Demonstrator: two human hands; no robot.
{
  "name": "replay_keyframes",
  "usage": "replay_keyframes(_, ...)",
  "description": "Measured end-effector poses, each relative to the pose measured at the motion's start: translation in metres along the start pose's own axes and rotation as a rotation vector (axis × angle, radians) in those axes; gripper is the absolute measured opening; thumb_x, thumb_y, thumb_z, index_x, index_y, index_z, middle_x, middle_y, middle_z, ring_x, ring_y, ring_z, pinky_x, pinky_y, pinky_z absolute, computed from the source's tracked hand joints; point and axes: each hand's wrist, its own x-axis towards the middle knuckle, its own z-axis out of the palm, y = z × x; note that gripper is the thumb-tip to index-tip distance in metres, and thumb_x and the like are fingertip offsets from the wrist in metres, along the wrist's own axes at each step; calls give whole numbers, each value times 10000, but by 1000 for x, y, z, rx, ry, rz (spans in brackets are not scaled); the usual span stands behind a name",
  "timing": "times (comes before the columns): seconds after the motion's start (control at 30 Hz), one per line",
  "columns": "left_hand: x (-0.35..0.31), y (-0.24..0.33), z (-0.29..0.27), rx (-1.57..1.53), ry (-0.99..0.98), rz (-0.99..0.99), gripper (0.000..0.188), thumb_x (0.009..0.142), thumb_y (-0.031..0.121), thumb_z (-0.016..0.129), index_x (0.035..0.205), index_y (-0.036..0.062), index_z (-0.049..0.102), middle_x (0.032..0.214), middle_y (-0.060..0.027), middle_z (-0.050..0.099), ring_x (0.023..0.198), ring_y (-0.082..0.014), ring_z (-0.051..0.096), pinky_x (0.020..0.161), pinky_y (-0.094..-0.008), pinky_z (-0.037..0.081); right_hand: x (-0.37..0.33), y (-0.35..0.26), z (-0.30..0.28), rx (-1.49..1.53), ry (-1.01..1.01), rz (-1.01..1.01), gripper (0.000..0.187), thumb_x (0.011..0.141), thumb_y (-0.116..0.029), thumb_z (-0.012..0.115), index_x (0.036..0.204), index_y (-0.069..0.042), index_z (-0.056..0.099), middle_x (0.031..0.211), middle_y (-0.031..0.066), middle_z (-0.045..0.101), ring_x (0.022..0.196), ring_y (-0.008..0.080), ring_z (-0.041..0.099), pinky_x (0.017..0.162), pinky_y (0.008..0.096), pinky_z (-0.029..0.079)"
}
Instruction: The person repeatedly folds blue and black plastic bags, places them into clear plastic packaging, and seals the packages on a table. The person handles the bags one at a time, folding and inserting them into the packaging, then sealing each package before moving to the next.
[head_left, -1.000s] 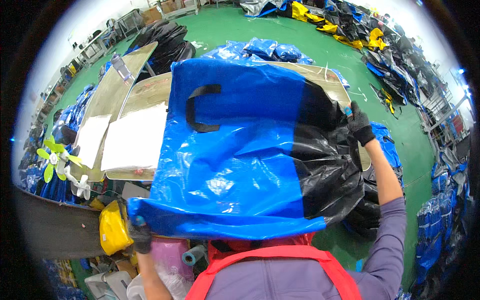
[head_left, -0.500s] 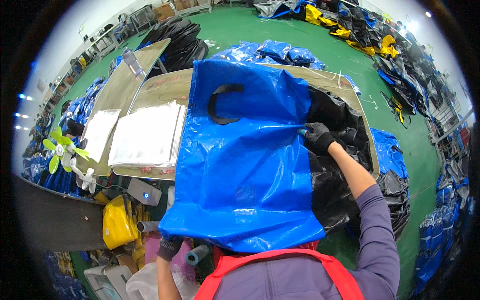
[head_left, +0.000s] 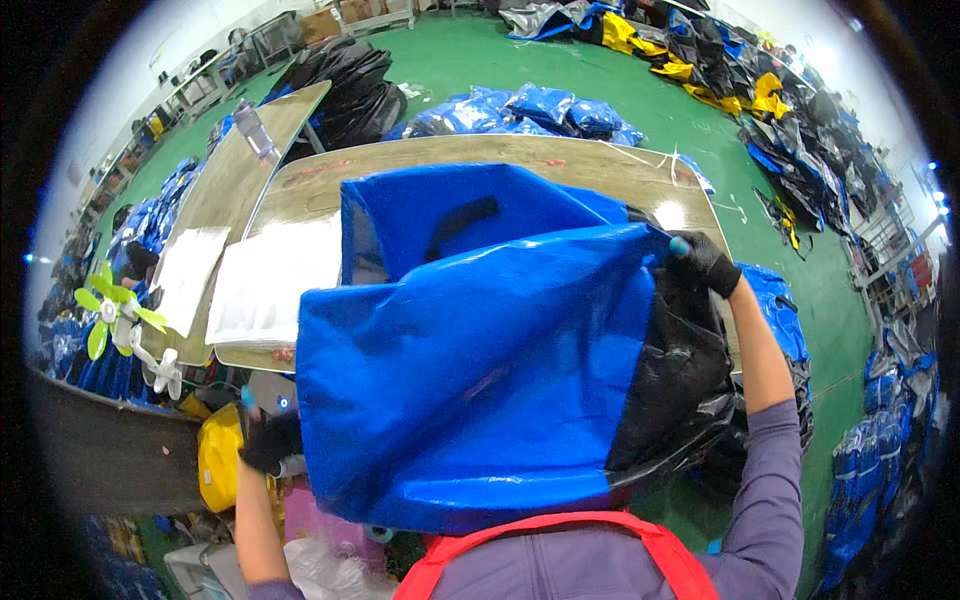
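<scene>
The gloved left hand (head_left: 270,442) is just beside the blue-and-black bag (head_left: 470,385); whether it grips is unclear. The bag spreads partly over the worktop (head_left: 400,155) to the right hand (head_left: 710,265), which pinches its fold (head_left: 540,258). Unlike half a second ago, that fold hides part of the black strap (head_left: 470,214). The long axis runs left to right, opening (head_left: 362,235) leftward, black end (head_left: 680,380) rightward.

Green-bladed fan (head_left: 110,312) at left — bottle (head_left: 253,130) on side table (head_left: 215,195), black heap (head_left: 345,90) beyond — green floor (head_left: 470,60).

Two hands (head_left: 268,440) (head_left: 706,264), one held bag (head_left: 480,360), one fan (head_left: 112,310), one bottle (head_left: 254,130)
</scene>
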Motion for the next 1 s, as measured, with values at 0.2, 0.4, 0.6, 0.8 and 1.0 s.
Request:
replay_keyframes(0.2, 203, 83, -9, 523, -13, -62, 748, 862, 589, 547, 1357, 41, 426, 1280, -169, 531, 1110, -283, 547, 955, -451, 465, -22, 38, -44, -27, 225, 97, 558, 932, -493, 504, 1255, -44, 575, 1182, 98, 641, 1060, 236, 606, 960, 333, 430)
replay_keyframes(0.4, 266, 184, 28, 215, 87, 477, 506, 939, 334, 514, 1344, 39, 447, 1319, -148, 508, 1175, -269, 498, 1019, -394, 396, -122, 98, 27, 567, 359, 477, 422, 873, -324, 668, 1191, -58, 593, 1109, 32, 627, 962, 108, 551, 861, 283, 444)
replay_keyframes(0.6, 288, 238, 78, 284, -1, 621, 463, 984, 350, 442, 1296, 11, 487, 1276, -152, 541, 1125, -242, 533, 995, -369, 409, -124, 72, 12, 107, -27, 397, 439, 821, -355, 686, 1096, -19, 621, 985, 122, 668, 928, 194, 612, 830, 325, 477)
replay_keyframes(0.8, 342, 140, 60, 943, 410, 218, 458, 975, 348, 460, 1282, 11, 496, 1257, -154, 549, 1110, -244, 540, 983, -371, 414, -53, -10, -9, -100, 186, -261, 913, 691, -395, 758, 1435, -77, 335, 1307, 206, 515, 1234, 313, 479, 1037, 413, 368)
replay_keyframes(1.0, 354, 110, 56, 1379, 547, 226, 453, 965, 347, 477, 1267, 10, 505, 1237, -157, 556, 1095, -247, 546, 970, -373, 419, -1, -1, 72, -143, 67, -379, 971, 677, -383, 722, 1479, -115, 245, 1411, 263, 383, 1256, 424, 422, 1062, 444, 330)
